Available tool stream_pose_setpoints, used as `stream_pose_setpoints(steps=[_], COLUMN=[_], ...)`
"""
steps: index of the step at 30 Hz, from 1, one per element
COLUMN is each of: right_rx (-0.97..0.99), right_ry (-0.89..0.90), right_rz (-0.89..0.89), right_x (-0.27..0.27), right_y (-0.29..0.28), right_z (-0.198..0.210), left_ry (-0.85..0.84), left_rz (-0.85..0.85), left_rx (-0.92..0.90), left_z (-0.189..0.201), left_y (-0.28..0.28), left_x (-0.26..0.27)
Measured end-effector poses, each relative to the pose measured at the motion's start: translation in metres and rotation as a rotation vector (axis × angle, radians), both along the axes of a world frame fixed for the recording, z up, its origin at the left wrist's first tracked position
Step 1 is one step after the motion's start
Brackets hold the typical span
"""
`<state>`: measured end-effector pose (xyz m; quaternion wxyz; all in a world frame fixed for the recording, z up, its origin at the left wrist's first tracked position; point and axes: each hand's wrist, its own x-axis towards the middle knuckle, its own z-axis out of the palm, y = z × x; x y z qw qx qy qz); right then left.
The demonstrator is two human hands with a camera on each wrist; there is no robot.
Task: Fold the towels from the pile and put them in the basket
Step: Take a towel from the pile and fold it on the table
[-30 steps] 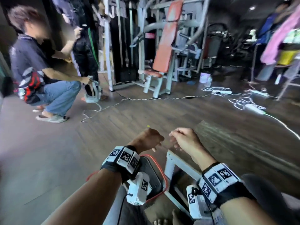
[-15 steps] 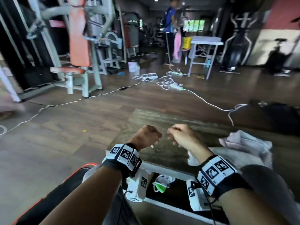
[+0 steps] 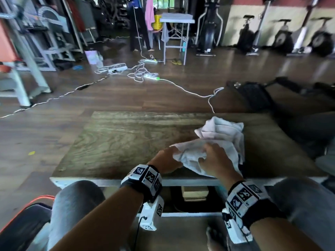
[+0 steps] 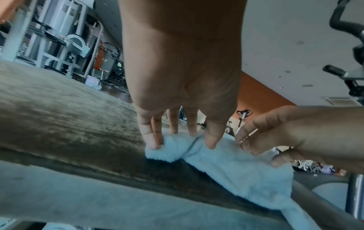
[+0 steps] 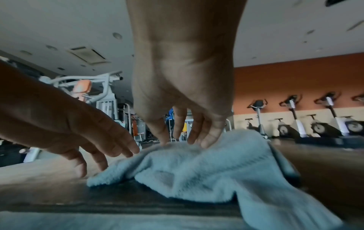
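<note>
Wood table (image 3: 117, 142), floor cables (image 3: 137, 75) beyond, holds a bunched towel (image 3: 223, 134) running lower-centre to upper-right, left hand (image 3: 166, 160) and right hand (image 3: 217, 160) pinching it.

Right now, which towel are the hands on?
The nearer towel, draped over the table's front edge; left hand and right hand touch it. The farther towel lies behind it, untouched.

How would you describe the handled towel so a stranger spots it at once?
Find the low brown wood-grain table. At its near right lies a crumpled white terry towel. Unlike the bunched towel behind, the left hand and right hand hold it.
</note>
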<state>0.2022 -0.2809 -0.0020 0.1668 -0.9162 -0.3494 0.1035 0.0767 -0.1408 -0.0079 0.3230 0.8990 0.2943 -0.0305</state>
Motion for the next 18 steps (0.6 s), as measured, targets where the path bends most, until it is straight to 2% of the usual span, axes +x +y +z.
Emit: stream_pose_setpoints(steps=[3,6,10,13,18], right_rx=[0.008,-0.084,-0.15,0.004,0.469], right_ry=[-0.099,-0.142,-0.208,-0.148,0.088], right_rz=[-0.056,-0.097,0.0,0.059,0.072], right_x=[0.012,0.02,0.025,0.021,0.012], right_y=[-0.012,-0.023,-0.022,-0.009,0.043], right_z=[-0.014,-0.022,-0.024,-0.013,0.023], left_ry=[0.031,0.061,0.092,-0.034,-0.431], left_rz=[0.005,0.062,0.132,0.278,0.541], left_rx=[0.105,0.21,0.334,0.267,0.17], left_z=[-0.018,-0.027,-0.018,-0.004,0.032], left_y=[-0.008,-0.006,0.01,0.033,0.066], left_x=[0.011,0.009,0.006,0.001,-0.002])
